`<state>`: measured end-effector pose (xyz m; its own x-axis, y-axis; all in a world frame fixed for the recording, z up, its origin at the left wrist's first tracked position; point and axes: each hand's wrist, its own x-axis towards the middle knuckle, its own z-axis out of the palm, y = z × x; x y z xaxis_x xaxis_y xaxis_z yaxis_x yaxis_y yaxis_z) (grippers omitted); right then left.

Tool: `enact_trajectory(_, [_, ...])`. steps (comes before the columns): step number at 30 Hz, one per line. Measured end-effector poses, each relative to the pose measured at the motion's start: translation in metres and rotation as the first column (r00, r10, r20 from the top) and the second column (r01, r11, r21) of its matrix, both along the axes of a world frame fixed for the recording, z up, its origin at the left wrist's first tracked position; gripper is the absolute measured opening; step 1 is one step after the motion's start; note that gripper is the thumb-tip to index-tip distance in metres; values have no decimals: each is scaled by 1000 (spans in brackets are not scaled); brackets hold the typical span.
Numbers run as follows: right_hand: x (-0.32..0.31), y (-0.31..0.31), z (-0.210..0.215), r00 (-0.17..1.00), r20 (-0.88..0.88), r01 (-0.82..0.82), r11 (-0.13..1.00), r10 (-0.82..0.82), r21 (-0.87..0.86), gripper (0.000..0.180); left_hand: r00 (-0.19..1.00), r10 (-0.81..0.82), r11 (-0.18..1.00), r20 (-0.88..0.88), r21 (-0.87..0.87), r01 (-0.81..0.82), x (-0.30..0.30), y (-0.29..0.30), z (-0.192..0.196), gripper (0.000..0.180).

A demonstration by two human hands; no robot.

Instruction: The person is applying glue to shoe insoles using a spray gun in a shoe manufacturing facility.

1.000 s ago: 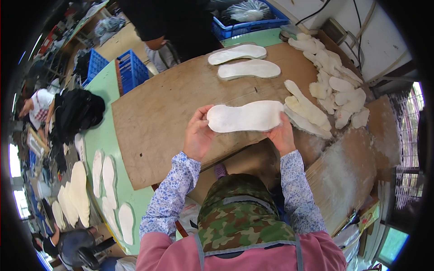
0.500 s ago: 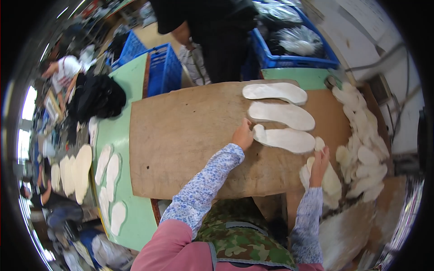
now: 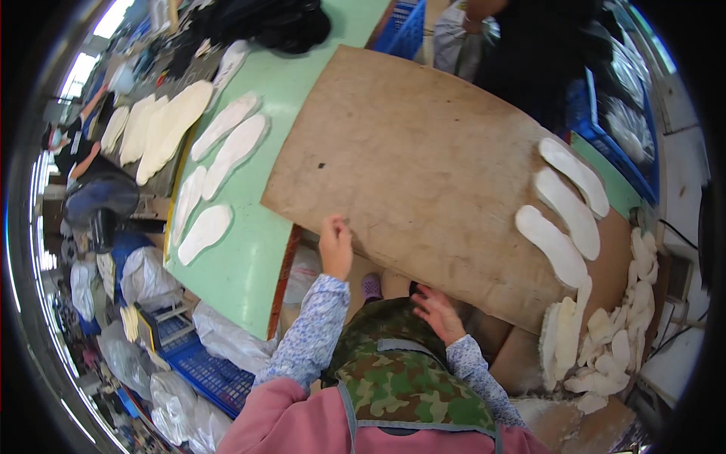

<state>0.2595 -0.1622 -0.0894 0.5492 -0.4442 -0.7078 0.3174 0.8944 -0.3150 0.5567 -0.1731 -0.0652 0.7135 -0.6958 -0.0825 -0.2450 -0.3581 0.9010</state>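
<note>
My left hand (image 3: 336,246) is over the near left edge of a brown board (image 3: 401,151). Its fingers are curled loosely together, and nothing shows in them. My right hand (image 3: 440,312) hangs just off the board's near edge, in front of my camouflage apron (image 3: 412,378), with its fingers spread and empty. Three white insoles lie at the board's right end: a far one (image 3: 575,178), a middle one (image 3: 569,212) and a near one (image 3: 550,246). The near one's lower end meets another narrow pale piece (image 3: 582,299). Neither hand touches the insoles.
Several white insoles (image 3: 234,155) lie on the green table (image 3: 261,250) at left, with cream ones (image 3: 174,129) beyond. Pale pieces are heaped (image 3: 616,340) at right. A person in black (image 3: 529,68) stands across the board, near a blue crate (image 3: 594,129). Another blue crate (image 3: 208,374) sits lower left.
My view has turned left. Both hands have left the near insole and the pale pieces at right and come back toward the board's near edge. The right hand's fingers are now spread.
</note>
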Motion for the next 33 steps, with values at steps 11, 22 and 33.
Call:
enact_trajectory(11, [-34, -17, -13, 684, 125, 727, 657, -719, -198, 41, 191, -268, 892, -944, -318, -322, 61, 54, -17, 22])
enact_trajectory(22, [-104, 100, 97, 604, 91, 764, 542, -792, -351, 35, 203, -291, 953, -935, -302, -21, 28, 131, 59, 31])
enact_trajectory(33, [-215, 221, 185, 378, 33, 822, 318, -925, -472, 33, 199, -305, 951, -931, -285, 123, -105, 174, 158, 33])
